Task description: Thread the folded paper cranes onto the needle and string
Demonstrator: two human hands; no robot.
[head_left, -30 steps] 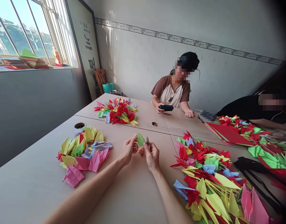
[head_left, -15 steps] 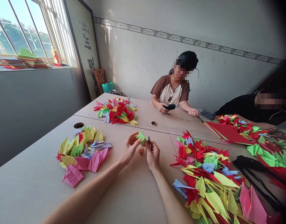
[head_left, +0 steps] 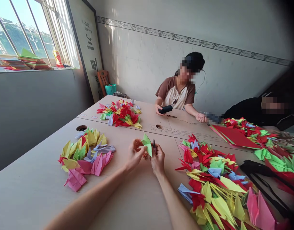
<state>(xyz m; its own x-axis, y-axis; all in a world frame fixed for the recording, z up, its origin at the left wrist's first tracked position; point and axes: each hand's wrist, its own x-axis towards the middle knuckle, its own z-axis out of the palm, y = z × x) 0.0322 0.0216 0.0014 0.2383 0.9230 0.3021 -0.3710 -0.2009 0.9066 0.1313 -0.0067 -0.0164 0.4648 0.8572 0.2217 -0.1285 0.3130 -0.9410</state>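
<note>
Between the fingers of my left hand (head_left: 135, 154) is a light green folded paper crane (head_left: 147, 144), its wings spread apart. My right hand (head_left: 158, 161) is closed around a small tool with dark pointed tips (head_left: 154, 143), perhaps snips or tweezers, sticking up past the fingers. The right fingers are close against the crane's right edge; whether they grip it too I cannot tell. A small heap of orange-red beads (head_left: 145, 155) lies on the table, partly hidden between my hands.
Folded paper cranes lie in a left pile (head_left: 90, 150), a far pile (head_left: 123, 113) and a large right pile (head_left: 216, 179). Across the table (head_left: 108, 198) a person holds a dark spool (head_left: 165, 109). Thin threads stretch near a round hole (head_left: 159, 126). Another person sits at right.
The green crane has turned and opened out between my fingers, showing its wings. Across the table, the person has shifted the dark spool left, and a thin brown stick shows beside it.
</note>
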